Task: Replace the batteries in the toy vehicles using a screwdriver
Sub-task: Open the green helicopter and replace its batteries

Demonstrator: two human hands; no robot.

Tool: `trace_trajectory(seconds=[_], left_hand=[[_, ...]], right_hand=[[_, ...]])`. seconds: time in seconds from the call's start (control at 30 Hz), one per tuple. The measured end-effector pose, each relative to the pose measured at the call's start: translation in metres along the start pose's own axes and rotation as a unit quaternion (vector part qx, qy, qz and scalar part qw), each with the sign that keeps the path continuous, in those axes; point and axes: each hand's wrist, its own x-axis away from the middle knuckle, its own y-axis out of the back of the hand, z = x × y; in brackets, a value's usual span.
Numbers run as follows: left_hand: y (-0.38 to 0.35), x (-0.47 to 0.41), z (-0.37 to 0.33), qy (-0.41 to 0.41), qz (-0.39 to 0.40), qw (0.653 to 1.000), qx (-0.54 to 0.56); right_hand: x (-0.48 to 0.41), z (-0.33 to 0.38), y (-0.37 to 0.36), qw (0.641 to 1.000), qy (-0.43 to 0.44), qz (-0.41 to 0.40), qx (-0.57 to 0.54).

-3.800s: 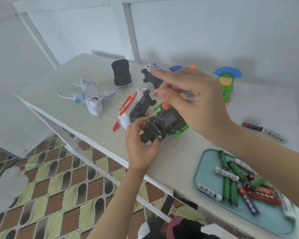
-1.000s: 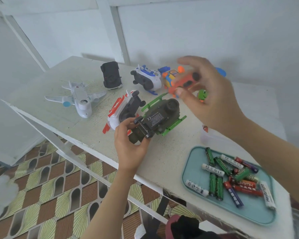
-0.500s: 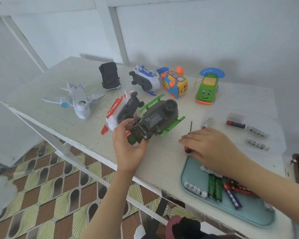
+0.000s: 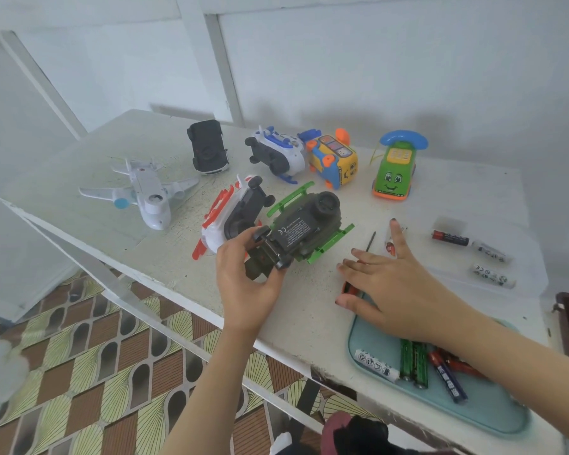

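Note:
A dark green toy vehicle [image 4: 304, 229] lies upside down on the white table, its black battery cover facing up. My left hand [image 4: 243, 280] grips its near end, thumb and fingers curled round it. To its right my right hand [image 4: 395, 290] lies flat with fingers spread over the screwdriver [image 4: 371, 242]. The thin shaft pokes out past the fingertips, and a bit of red handle shows by the thumb. A teal tray [image 4: 493, 412] at the near right holds several batteries [image 4: 414, 362], partly hidden by my right forearm.
Other toys stand behind: a white plane [image 4: 148, 192], a red-and-white vehicle [image 4: 234, 211], a black car [image 4: 207, 147], a blue-and-white vehicle [image 4: 276, 154], a yellow bus [image 4: 335, 160] and a green phone car [image 4: 395, 172]. Loose batteries [image 4: 450, 238] lie at the right. The table edge [image 4: 145, 277] runs close to my left wrist.
My right hand left the yellow bus at the back and came down onto the screwdriver by the tray. Its fingers have since spread flat. My left hand kept its hold on the green vehicle.

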Motion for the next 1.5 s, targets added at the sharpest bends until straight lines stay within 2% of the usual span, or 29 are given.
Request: trace_trajectory(seconds=[0.2,0.3,0.37,0.4,0.43,0.47,0.53,0.57,0.63,0.67,0.7,0.77,0.83,0.9,0.93,1.0,1.1,1.2,1.27,1.4,1.47,1.5], left_hand=[[0.001,-0.001,-0.001,0.006,-0.006,1.000,0.012],[0.003,-0.005,-0.007,-0.003,-0.020,0.999,0.024],[0.006,-0.012,-0.016,-0.022,-0.034,0.999,0.036],[0.008,-0.017,-0.021,-0.036,-0.039,0.998,0.045],[0.011,-0.023,-0.027,-0.055,-0.040,0.996,0.050],[0.014,-0.030,-0.030,-0.081,-0.037,0.995,0.049],[0.022,-0.044,-0.035,-0.150,-0.024,0.988,0.027],[0.026,-0.051,-0.036,-0.189,-0.012,0.982,0.012],[0.032,-0.064,-0.038,-0.271,0.019,0.962,-0.015],[0.034,-0.070,-0.038,-0.311,0.034,0.950,-0.025],[0.035,-0.077,-0.038,-0.347,0.047,0.936,-0.032],[0.035,-0.088,-0.035,-0.407,0.068,0.910,-0.037],[0.032,-0.098,-0.026,-0.453,0.074,0.887,-0.049],[0.027,-0.109,-0.018,-0.472,0.079,0.875,-0.070],[0.024,-0.116,-0.015,-0.467,0.089,0.876,-0.079],[0.017,-0.133,-0.011,-0.429,0.123,0.890,-0.089],[0.005,-0.164,-0.006,-0.331,0.196,0.921,-0.069],[-0.013,-0.193,0.000,-0.254,0.244,0.935,-0.035],[-0.032,-0.212,0.004,-0.241,0.276,0.929,-0.047],[-0.085,-0.228,0.006,-0.276,0.384,0.877,-0.079],[-0.113,-0.226,0.000,-0.305,0.444,0.834,-0.124],[-0.127,-0.224,-0.002,-0.330,0.470,0.800,-0.174]], right_hand=[[-0.004,0.001,0.003,0.997,-0.013,-0.041,-0.057],[-0.007,-0.001,0.006,0.975,-0.060,-0.066,-0.205],[-0.010,0.000,0.013,0.929,-0.132,-0.093,-0.332],[-0.013,0.001,0.018,0.893,-0.182,-0.110,-0.396],[-0.020,0.001,0.023,0.841,-0.243,-0.113,-0.470],[-0.029,-0.001,0.029,0.768,-0.310,-0.104,-0.551],[-0.044,-0.013,0.039,0.596,-0.406,-0.062,-0.690],[-0.050,-0.021,0.044,0.517,-0.420,-0.033,-0.745],[-0.059,-0.036,0.054,0.375,-0.391,0.023,-0.840],[-0.061,-0.043,0.056,0.328,-0.366,0.047,-0.870],[-0.063,-0.048,0.055,0.304,-0.334,0.072,-0.889],[-0.064,-0.056,0.054,0.297,-0.268,0.129,-0.907],[-0.067,-0.057,0.055,0.312,-0.221,0.161,-0.910],[-0.070,-0.055,0.055,0.339,-0.248,0.143,-0.896],[-0.070,-0.055,0.053,0.339,-0.285,0.115,-0.889],[-0.071,-0.054,0.049,0.313,-0.334,0.062,-0.887],[-0.074,-0.055,0.044,0.261,-0.371,0.006,-0.891],[-0.075,-0.055,0.053,0.247,-0.391,-0.051,-0.885],[-0.077,-0.055,0.062,0.246,-0.409,-0.091,-0.874],[-0.073,-0.059,0.070,0.234,-0.448,-0.157,-0.849],[-0.071,-0.058,0.074,0.226,-0.451,-0.181,-0.844],[-0.070,-0.056,0.076,0.223,-0.446,-0.196,-0.844]])
